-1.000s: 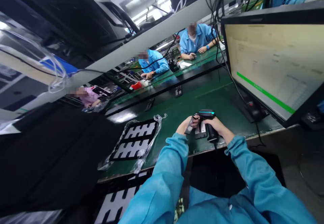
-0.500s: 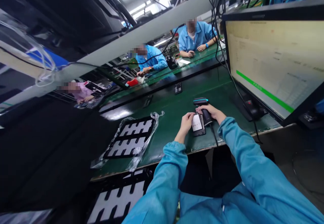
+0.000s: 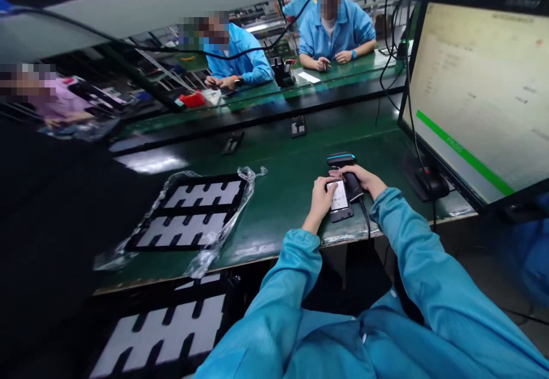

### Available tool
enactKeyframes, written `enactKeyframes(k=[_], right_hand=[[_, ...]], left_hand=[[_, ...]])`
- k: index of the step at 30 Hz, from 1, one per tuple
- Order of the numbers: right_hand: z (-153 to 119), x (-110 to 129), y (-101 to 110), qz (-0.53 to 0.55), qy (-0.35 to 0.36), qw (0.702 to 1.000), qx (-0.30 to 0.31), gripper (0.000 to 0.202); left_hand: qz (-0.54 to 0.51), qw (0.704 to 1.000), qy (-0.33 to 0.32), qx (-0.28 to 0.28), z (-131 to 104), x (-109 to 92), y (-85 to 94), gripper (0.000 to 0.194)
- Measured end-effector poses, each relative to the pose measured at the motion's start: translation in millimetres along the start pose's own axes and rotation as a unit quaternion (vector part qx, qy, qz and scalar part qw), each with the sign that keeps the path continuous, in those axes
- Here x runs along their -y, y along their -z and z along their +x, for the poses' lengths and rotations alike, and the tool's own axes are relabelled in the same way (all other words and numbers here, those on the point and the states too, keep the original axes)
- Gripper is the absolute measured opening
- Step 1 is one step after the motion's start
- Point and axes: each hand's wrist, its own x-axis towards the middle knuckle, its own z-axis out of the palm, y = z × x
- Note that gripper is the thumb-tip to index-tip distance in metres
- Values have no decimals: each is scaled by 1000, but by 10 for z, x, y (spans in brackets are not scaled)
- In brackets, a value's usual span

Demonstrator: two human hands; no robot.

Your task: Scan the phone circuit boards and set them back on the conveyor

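Note:
My left hand is closed on the left edge of a dark phone without its back cover, thumb lying on the white battery label. The phone is tilted near the table's front edge. Just beside it is a black barcode scanner with a blue-lit head, its cable running down over the edge. My right hand is closed round the scanner's neck, fingertips reaching towards the phone's top end. Those fingertips are partly hidden, so whether they touch the phone is unclear.
A black tray with grey cutouts, in clear plastic, lies left on the green table. Another tray is below. Two dark devices lie further back. A monitor showing PASS stands right. Co-workers sit opposite.
The view has shifted, with tray and co-workers now further left. My left thumb has come down onto the battery label. The right hand stays at the scanner.

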Motion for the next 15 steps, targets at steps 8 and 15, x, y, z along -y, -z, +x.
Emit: enactKeyframes(k=[8,15], right_hand=[[-500,158,-165,30,99,989,-103,31],[-1294,-348,-460,-3,146,966,-213,29]], left_hand=[[120,989,82,21,-464,-230,12,76],[-75,981,171,-43,-726,-331,-404,66]])
